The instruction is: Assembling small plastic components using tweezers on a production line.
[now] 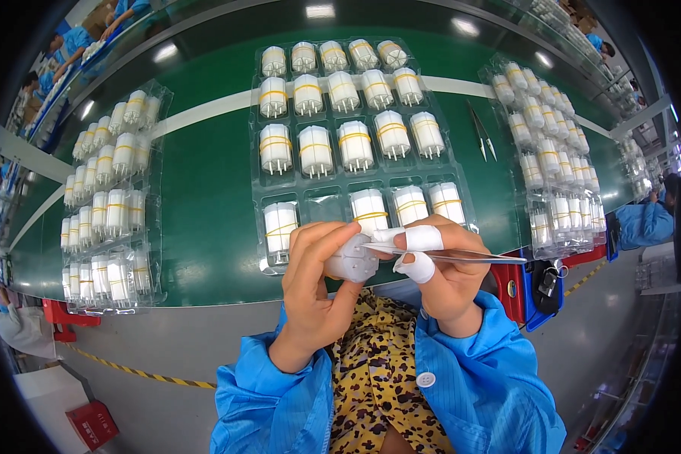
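Note:
My left hand (315,284) is closed around a white cylindrical part (353,261), its end face with small holes turned toward my right hand. In my right hand (450,276), two fingers wrapped in white tape, a pair of metal tweezers (480,258) is pinched, the tips touching or very close to the end of that part. Just beyond my hands lies a clear plastic tray (324,204) holding rows of white cylinders with yellow bands and metal pins, such as this cylinder (315,151). One pocket in its nearest row has no cylinder.
More filled trays stand on the green table (204,189): a left tray (155,204) and a right tray (518,144). Another pair of tweezers (480,132) lies between the middle and right trays. Below the table edge at right are red and blue bins (537,321). Other people work farther off.

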Tool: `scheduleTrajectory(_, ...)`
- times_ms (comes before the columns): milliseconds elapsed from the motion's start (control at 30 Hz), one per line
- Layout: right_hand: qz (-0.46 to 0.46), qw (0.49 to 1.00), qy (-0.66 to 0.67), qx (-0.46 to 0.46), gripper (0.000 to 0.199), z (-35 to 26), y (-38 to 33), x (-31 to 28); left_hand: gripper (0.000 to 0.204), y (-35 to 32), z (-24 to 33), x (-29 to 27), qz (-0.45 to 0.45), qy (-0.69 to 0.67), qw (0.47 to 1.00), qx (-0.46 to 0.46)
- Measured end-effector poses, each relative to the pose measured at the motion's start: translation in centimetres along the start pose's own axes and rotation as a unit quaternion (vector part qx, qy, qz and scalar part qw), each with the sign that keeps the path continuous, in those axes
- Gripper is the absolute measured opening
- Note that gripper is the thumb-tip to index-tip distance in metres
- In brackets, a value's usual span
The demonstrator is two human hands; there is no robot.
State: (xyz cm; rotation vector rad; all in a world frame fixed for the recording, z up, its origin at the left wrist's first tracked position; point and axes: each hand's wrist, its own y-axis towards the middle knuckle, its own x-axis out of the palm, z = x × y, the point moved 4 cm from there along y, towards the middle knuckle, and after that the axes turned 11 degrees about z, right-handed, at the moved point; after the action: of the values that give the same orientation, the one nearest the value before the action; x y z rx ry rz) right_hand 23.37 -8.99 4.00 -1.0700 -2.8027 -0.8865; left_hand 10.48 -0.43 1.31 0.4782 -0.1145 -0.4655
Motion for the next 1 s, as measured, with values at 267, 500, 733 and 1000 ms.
scheduleTrajectory(267,-0.005,0.999,-0.003,0.045,0.02,0.14,0.06,-0.08,0.053,-0.18,-0.35,-0.07,-0.002,0.021,0.998,0.066)
scheduleTrajectory(500,0.007,1.0,0.01,0.003,0.02,0.29,0.06,-0.2,0.053,0.02,-0.19,-0.05,-0.003,0.012,0.998,0.054)
scheduleTrajectory(733,0.02,0.999,0.031,0.032,0.02,0.59,-0.22,-0.36,0.053,-0.03,-0.25,0.05,-0.005,0.009,0.999,0.05)
scheduleTrajectory(1000,0.016,0.999,0.041,0.018,0.02,0.56,-0.23,-0.24,0.054,0.21,-0.07,-0.02,-0.013,0.026,0.998,0.064)
